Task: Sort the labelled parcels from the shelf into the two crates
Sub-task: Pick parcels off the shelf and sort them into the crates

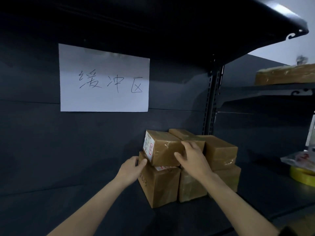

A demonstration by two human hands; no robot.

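Gripping the top parcel (pixel 163 149) of a small stack, the right hand (pixel 192 159) had its fingers curled over the box's right end and its thumb on the front face. This brown, tape-wrapped carton sat tilted, with a white shipping label (pixel 148 147) on its left end. The left hand (pixel 132 169) was curled at the corner where that carton met the lower-left parcel (pixel 160 188), thumb at the seam between them; which box it held could not be told. Handwriting marked the lower carton's front. Just beside it stood another brown parcel (pixel 190 188), and a further one (pixel 219 152) sat stacked to the right. All rested on a dark metal shelf (pixel 85 210). On the back panel hung a white paper sign (pixel 104 79) with three handwritten Chinese characters. Far right lay a yellow tape roll (pixel 301 176) under a crumpled plastic bag (pixel 300 159).
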